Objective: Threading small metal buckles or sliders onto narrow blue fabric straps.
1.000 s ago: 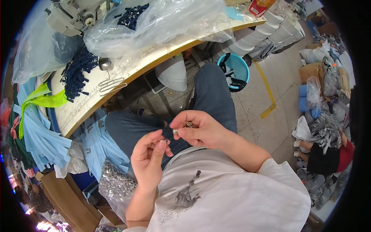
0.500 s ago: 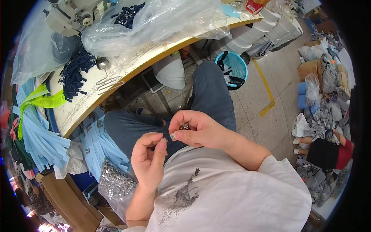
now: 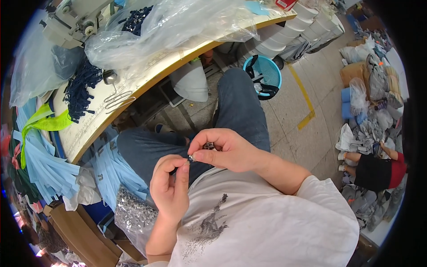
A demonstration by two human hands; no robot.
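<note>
Above my lap, my left hand (image 3: 171, 182) pinches something tiny between thumb and forefinger, too small to name. My right hand (image 3: 222, 150) meets it fingertip to fingertip. Its thumb and forefinger grip a small shiny metal piece (image 3: 191, 157), and more small metal pieces (image 3: 208, 146) show in the curl of its fingers. By my left thigh lie light blue straps (image 3: 104, 171) with dark fittings on some. Beside my left forearm sits a clear plastic bag (image 3: 133, 213) full of small silvery and dark pieces.
A curved worktable (image 3: 164, 66) carries a sewing machine (image 3: 73, 22), navy cord loops (image 3: 80, 91), a bent wire stand (image 3: 118, 100) and clear plastic sheeting (image 3: 178, 26). A blue basket (image 3: 271, 71) stands on the floor. At right, a person (image 3: 376, 171) is beside heaped grey goods.
My right hand has moved slightly left, and its fingertips now meet those of my left hand, closing the small gap. The whole view has shifted slightly.
</note>
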